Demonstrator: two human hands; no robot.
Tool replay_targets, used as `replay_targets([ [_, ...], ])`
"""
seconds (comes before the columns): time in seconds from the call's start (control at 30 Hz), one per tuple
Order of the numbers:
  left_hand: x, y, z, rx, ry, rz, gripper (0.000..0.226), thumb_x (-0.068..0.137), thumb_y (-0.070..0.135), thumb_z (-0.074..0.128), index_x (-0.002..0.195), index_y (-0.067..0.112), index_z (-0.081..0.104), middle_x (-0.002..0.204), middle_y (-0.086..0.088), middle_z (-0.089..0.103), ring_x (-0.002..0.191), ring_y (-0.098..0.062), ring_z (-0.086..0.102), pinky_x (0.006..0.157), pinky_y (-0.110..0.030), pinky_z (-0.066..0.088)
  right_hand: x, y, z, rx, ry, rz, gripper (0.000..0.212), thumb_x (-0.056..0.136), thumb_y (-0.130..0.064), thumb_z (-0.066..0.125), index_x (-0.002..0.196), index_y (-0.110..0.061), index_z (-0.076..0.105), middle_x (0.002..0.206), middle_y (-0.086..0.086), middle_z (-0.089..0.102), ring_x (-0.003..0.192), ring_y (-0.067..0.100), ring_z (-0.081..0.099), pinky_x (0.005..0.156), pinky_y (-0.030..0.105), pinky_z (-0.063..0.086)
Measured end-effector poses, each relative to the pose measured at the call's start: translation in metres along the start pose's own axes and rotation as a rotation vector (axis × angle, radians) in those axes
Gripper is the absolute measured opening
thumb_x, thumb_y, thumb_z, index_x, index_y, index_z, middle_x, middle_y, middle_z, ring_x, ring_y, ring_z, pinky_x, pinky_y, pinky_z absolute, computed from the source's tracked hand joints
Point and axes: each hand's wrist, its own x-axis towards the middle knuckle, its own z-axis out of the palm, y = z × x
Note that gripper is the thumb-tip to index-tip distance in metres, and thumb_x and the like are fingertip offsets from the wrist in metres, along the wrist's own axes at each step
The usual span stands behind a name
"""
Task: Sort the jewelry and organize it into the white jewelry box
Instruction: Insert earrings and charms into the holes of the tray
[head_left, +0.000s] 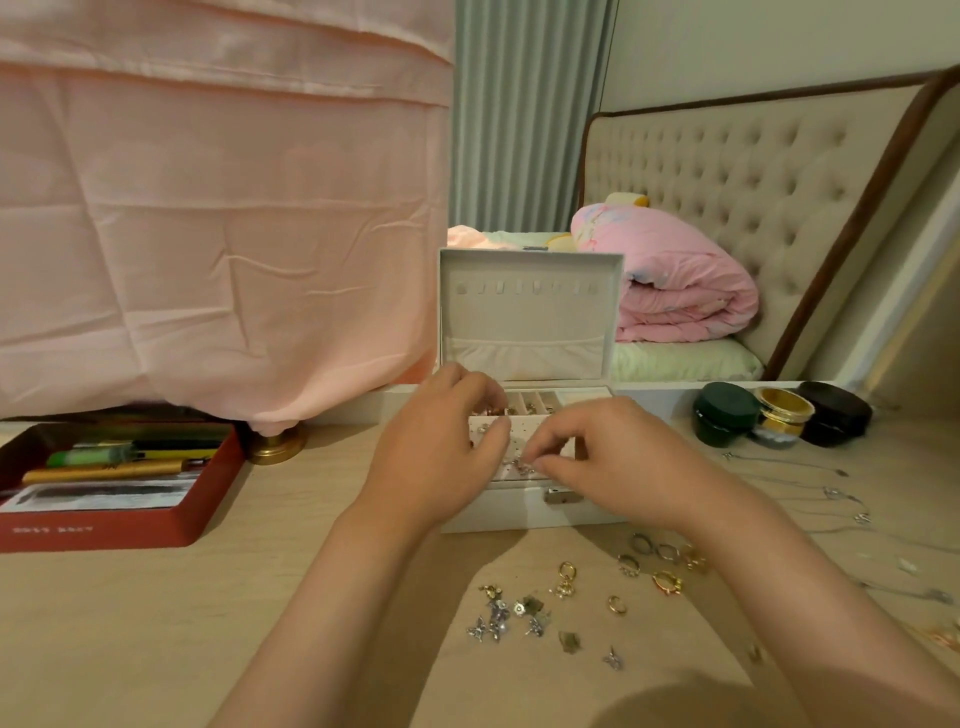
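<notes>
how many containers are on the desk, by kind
white jewelry box: 1
red box: 1
round pots: 3 (green pot, gold pot, dark brown pot)
total: 5

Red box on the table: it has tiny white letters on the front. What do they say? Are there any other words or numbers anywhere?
Front of the red box: small white letters, too blurred to read.
On the paper inside it: dark print, too blurred to read.
On the white jewelry box: no words show.
</notes>
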Motion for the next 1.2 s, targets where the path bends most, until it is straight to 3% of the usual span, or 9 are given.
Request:
replay_targets([
  [0.13,-0.014,0.026,0.004,-0.015,-0.234,0.037,0.008,0.086,0.037,0.058,0.090,0.033,0.064,0.081,0.016,0.061,0.074,0.000,0.053,0.069,-0.029,0.047,-0.028,0.003,0.009,-0.075,-0.260,0.051,0.016,0.086,-0.026,0.076,0.096,-0.039,0.077,0.079,-0.033,0.065,0.076,-0.013,0.059,0.065,0.009,0.043],
  [0.27,-0.026,0.033,0.013,0.031,-0.481,-0.022,0.011,0.085,0.034,0.056,0.087,0.031,0.067,0.072,0.013,0.063,0.068,-0.004,0.055,0.067,-0.029,0.050,-0.038,0.008,0.020,-0.198,-0.330,0.039,0.031,0.077,-0.023,0.076,0.103,-0.042,0.076,0.099,-0.021,0.071,0.087,0.002,0.063,0.070,0.018,0.046],
  [0.47,-0.033,0.022,0.018,0.080,-0.725,-0.143,0.010,0.084,0.028,0.059,0.086,0.034,0.068,0.076,0.015,0.064,0.075,-0.004,0.061,0.073,-0.027,0.054,-0.039,0.012,0.036,-0.238,-0.401,0.015,0.023,0.081,-0.032,0.079,0.104,-0.034,0.078,0.099,-0.015,0.071,0.087,0.005,0.063,0.072,0.023,0.045],
  [0.57,-0.033,0.020,0.018,0.056,-0.744,-0.140,0.011,0.085,0.027,0.063,0.090,0.034,0.070,0.079,0.015,0.067,0.075,-0.001,0.063,0.070,-0.022,0.052,-0.040,0.013,0.031,-0.113,-0.380,0.038,0.015,0.084,-0.031,0.077,0.099,-0.033,0.079,0.090,-0.019,0.070,0.082,0.000,0.063,0.073,0.020,0.049],
  [0.67,-0.030,0.020,0.017,-0.092,-0.714,-0.172,0.010,0.085,0.025,0.069,0.093,0.030,0.072,0.081,0.012,0.071,0.072,-0.002,0.065,0.070,-0.023,0.054,-0.040,0.018,0.020,0.181,-0.320,0.095,0.010,0.091,-0.023,0.074,0.094,-0.031,0.079,0.073,-0.021,0.069,0.067,-0.003,0.064,0.064,0.012,0.045],
  [0.77,-0.027,0.022,0.015,-0.364,-0.624,-0.248,0.010,0.086,0.018,0.073,0.095,0.023,0.072,0.077,0.007,0.072,0.064,-0.007,0.062,0.063,-0.027,0.052,-0.040,0.018,0.007,0.502,-0.227,0.169,0.015,0.094,-0.013,0.070,0.096,-0.025,0.079,0.062,0.005,0.066,0.048,0.011,0.055,0.050,0.025,0.049],
  [0.87,-0.025,0.029,0.013,-0.578,-0.502,-0.333,0.011,0.089,0.014,0.073,0.100,0.014,0.071,0.082,-0.001,0.075,0.068,-0.013,0.067,0.056,-0.026,0.050,-0.041,0.015,0.000,0.728,-0.138,0.220,0.016,0.097,-0.004,0.062,0.108,-0.007,0.073,0.048,-0.006,0.060,0.034,0.002,0.044,0.036,0.015,0.034],
  [1.03,-0.026,0.034,0.010,-0.806,-0.410,-0.435,0.016,0.100,0.010,0.056,0.107,0.005,0.070,0.088,-0.004,0.073,0.068,-0.020,0.067,0.049,-0.024,0.048,-0.040,0.014,0.000,0.893,-0.061,0.240,0.018,0.099,-0.004,0.059,0.111,-0.008,0.071,0.051,-0.006,0.060,0.036,0.003,0.043,0.035,0.017,0.029],
  [1.2,-0.025,0.034,0.009,-0.829,-0.414,-0.455,0.012,0.096,0.012,0.063,0.099,0.002,0.070,0.091,-0.009,0.075,0.065,-0.019,0.065,0.048,-0.024,0.047,-0.036,0.016,0.006,0.907,0.014,0.252,0.014,0.097,-0.007,0.064,0.108,-0.008,0.072,0.054,-0.002,0.062,0.041,0.008,0.046,0.036,0.019,0.031],
])
